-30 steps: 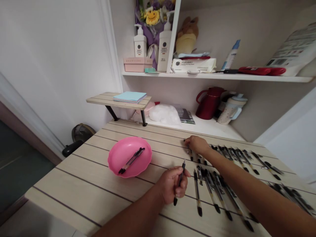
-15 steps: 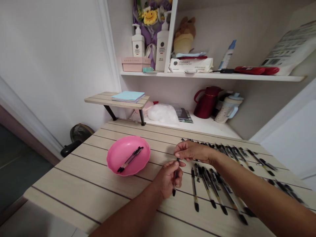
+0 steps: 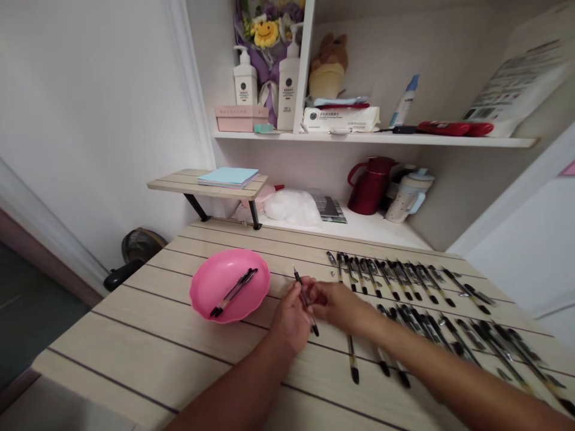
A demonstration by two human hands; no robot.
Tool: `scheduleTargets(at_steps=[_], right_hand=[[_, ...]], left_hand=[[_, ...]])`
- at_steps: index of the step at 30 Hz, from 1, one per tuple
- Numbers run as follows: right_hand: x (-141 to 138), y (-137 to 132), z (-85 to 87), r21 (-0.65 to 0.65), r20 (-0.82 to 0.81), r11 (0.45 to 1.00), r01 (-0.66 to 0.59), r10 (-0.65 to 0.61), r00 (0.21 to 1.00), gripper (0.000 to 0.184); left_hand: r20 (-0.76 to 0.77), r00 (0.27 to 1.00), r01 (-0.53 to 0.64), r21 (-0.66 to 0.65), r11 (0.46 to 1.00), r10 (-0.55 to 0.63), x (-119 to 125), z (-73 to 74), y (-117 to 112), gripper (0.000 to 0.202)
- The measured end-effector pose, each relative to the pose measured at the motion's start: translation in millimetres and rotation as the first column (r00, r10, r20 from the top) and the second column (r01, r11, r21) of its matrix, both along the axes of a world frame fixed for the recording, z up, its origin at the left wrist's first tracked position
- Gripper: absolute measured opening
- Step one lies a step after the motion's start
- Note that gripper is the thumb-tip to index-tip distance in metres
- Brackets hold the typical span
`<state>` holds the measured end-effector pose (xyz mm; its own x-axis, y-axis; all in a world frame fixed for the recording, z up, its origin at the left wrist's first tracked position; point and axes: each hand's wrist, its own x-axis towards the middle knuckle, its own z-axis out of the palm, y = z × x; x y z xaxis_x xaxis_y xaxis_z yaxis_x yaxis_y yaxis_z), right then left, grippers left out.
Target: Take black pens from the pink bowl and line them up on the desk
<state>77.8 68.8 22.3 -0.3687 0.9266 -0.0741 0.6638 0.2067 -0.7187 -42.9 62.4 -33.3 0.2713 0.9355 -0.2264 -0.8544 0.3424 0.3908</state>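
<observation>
Pink bowl (image 3: 215, 269), and just two pens (image 3: 233, 292) lay there, seemingly done! Left hand (image 3: 290, 314) curled round another pen (image 3: 298, 278), tip bare; right hand (image 3: 335, 303) sat beside it, fingers bent, any hold hidden. Rows of pens (image 3: 426, 282) across the table (image 3: 148, 335) apparently remained.

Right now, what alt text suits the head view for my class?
A left hand holds a pen, the right hand beside it, over a pale striped table. At left, a pink bowl holds pens; at right, more pens lie in rows.
</observation>
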Motion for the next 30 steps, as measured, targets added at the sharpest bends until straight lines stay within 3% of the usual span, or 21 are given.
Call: scheduleTargets(at_steps=[3,5,8,10,13,18,30], right_hand=[[-14.1,-17.8,-26.5,0.163,0.069,0.986,0.037,-0.049,0.996,0.006],[-15.3,-14.2,-32.4,0.207,0.082,0.976,0.063,-0.081,0.993,0.006],[-6.2,10.8,-29.9,0.212,0.133,0.967,0.145,-0.176,0.975,0.016],[3.3,33.1,-26.8,0.234,0.262,0.939,0.250,-0.309,0.914,0.027],[15.4,61.3,-25.8,0.286,0.414,0.902,0.323,-0.421,0.807,0.025],[20.5,79.0,-31.7,0.298,0.490,0.901,0.315,-0.427,0.760,0.022],[18.5,77.5,-37.0,0.286,0.562,0.904,0.318,-0.427,0.709,0.027]], left_hand=[[-0.023,1.000,-0.012,0.013,1.000,0.012,0.5,-3.0,0.7,0.021],[-0.043,0.999,-0.006,0.034,0.999,0.008,0.7,-4.9,1.8,0.027],[-0.069,0.997,0.021,0.024,0.999,-0.019,1.0,-7.4,3.8,0.034],[-0.089,0.996,0.020,-0.009,1.000,-0.021,0.8,-9.0,4.7,0.037],[-0.130,0.991,0.037,-0.025,0.999,-0.040,-0.2,-10.6,5.3,0.039],[-0.165,0.982,0.091,-0.004,0.996,-0.090,-1.6,-10.7,4.9,0.039],[-0.171,0.980,0.100,-0.026,0.995,-0.103,-1.6,-8.4,4.5,0.034]])
